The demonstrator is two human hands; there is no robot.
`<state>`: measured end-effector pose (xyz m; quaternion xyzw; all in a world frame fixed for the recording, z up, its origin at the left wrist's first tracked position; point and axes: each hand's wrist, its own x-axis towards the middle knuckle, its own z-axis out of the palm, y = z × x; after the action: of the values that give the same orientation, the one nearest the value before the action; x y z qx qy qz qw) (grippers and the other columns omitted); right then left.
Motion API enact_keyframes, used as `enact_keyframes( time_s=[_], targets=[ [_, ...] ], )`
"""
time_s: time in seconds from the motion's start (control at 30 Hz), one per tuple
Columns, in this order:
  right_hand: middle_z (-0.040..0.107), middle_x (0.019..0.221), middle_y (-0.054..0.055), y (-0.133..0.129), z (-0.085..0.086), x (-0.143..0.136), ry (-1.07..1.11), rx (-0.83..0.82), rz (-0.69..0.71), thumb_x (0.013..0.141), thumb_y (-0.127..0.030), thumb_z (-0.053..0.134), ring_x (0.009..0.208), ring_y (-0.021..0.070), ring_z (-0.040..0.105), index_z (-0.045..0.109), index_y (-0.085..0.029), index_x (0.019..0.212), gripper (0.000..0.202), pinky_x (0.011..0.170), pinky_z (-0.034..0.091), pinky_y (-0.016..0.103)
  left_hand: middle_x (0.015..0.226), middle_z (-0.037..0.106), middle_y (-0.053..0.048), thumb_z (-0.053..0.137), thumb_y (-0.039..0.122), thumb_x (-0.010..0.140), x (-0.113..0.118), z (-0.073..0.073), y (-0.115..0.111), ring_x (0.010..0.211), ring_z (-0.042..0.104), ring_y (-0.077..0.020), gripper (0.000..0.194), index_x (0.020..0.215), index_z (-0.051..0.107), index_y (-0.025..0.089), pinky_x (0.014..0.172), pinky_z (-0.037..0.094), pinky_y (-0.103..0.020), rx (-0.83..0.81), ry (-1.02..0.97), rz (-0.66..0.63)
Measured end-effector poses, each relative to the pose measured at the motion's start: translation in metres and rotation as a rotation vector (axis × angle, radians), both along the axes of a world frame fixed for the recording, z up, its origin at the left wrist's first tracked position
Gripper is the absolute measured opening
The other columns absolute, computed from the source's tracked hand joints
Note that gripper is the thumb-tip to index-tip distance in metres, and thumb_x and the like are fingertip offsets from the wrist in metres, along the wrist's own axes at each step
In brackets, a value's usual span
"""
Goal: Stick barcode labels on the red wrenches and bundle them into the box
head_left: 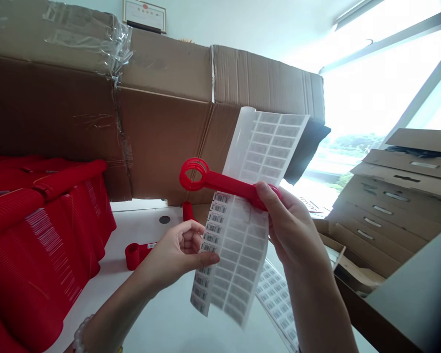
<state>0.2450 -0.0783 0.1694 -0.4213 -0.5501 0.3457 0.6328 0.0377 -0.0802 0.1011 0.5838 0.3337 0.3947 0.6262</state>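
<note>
My right hand (284, 215) grips a red plastic piece (228, 185) with a ring at its left end, along with a sheet of barcode labels (242, 240). The sheet hangs tilted, its upper part curled over, with a column of printed barcodes down the left edge. My left hand (182, 250) pinches that left edge between thumb and fingers, below the red piece. On the white table behind my left hand lies another red piece (133, 256) with a small label on it.
Stacked red pieces (51, 235) fill the left side. Large taped cardboard boxes (161, 127) stand across the back. More label sheets (277, 294) lie on the table (161, 318) at the lower right. Flat cardboard boxes (397, 196) are piled at the right, by a window.
</note>
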Motion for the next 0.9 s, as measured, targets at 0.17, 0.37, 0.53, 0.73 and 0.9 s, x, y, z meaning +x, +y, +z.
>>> enact_keyframes(
  time_s=[0.17,0.37,0.53,0.73,0.9],
  targets=[
    [0.063,0.072,0.002,0.002,0.001,0.005,0.02,0.013,-0.012,0.072,-0.063,0.084,0.065,0.0133,0.059,0.073,-0.022,0.077,0.042,0.053,0.051,0.022,0.088,0.066,-0.001,0.084,0.047,0.079,0.004,0.006,-0.006,0.085,0.065,-0.0163,0.046,0.107,0.061,0.018,0.079,0.049,-0.03,0.024,-0.013,0.073],
    [0.063,0.074,0.001,0.003,0.004,0.01,0.08,0.047,-0.053,0.075,-0.06,0.083,0.064,0.0143,0.059,0.074,-0.025,0.077,0.036,0.055,0.053,0.025,0.105,0.066,-0.003,0.08,0.045,0.082,0.002,0.012,-0.008,0.095,0.062,-0.0164,0.045,0.113,0.058,0.021,0.086,0.046,-0.03,0.034,0.018,-0.014],
    [0.065,0.078,0.003,0.002,0.006,0.015,0.055,0.064,-0.084,0.081,-0.061,0.076,0.066,0.0175,0.061,0.071,-0.028,0.076,0.034,0.059,0.055,0.031,0.097,0.064,-0.002,0.089,0.036,0.071,0.002,0.002,-0.005,0.093,0.062,-0.0193,0.049,0.107,0.06,0.021,0.086,0.046,-0.033,-0.013,0.037,-0.107],
    [0.064,0.076,0.003,0.002,0.008,0.017,0.006,0.087,-0.141,0.082,-0.062,0.074,0.066,0.019,0.06,0.069,-0.028,0.075,0.035,0.058,0.053,0.033,0.084,0.063,0.0,0.089,0.036,0.071,0.005,0.002,-0.002,0.082,0.062,-0.0164,0.05,0.108,0.06,0.019,0.079,0.047,-0.031,-0.011,0.017,-0.027],
    [0.06,0.068,0.002,0.001,0.008,0.018,0.03,0.073,-0.17,0.082,-0.061,0.075,0.056,0.0166,0.055,0.068,-0.028,0.072,0.035,0.05,0.047,0.032,0.099,0.066,-0.003,0.086,0.033,0.076,-0.002,0.005,-0.003,0.093,0.065,-0.0186,0.048,0.112,0.058,0.02,0.085,0.049,-0.034,0.006,0.007,-0.124]
  ],
)
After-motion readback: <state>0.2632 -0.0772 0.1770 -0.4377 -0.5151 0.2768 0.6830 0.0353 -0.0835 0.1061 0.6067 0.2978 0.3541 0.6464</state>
